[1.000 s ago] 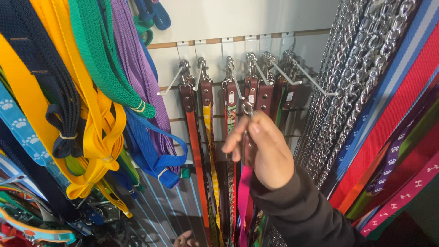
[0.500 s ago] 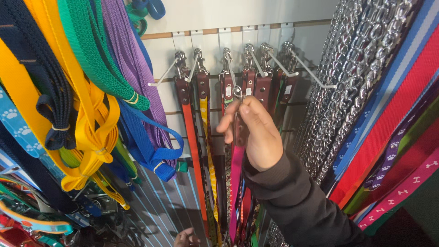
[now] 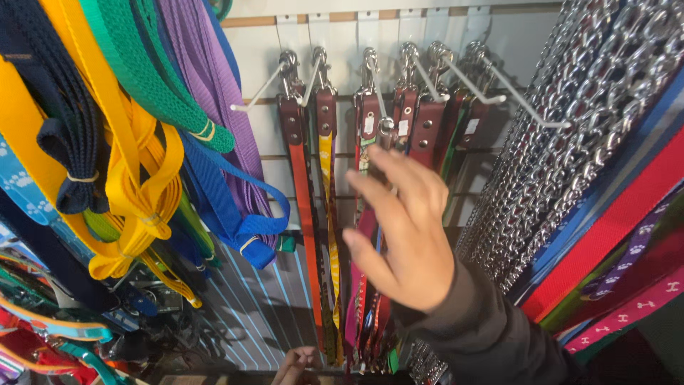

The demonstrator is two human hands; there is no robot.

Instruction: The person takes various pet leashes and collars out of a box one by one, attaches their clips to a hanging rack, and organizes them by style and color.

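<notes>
Released from the pink leash (image 3: 354,285), right hand (image 3: 406,235) hung spread wide before it; left hand (image 3: 298,365) low, grip unclear.

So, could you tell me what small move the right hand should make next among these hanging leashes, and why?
Probably close the fingers on one strap. The right hand is open, fingers spread in front of the leashes hanging by metal clips from the wall hooks, gripping nothing. The left hand, low at the picture's edge, seems to touch the strap ends, so a steady upper grip would single one out.
</notes>
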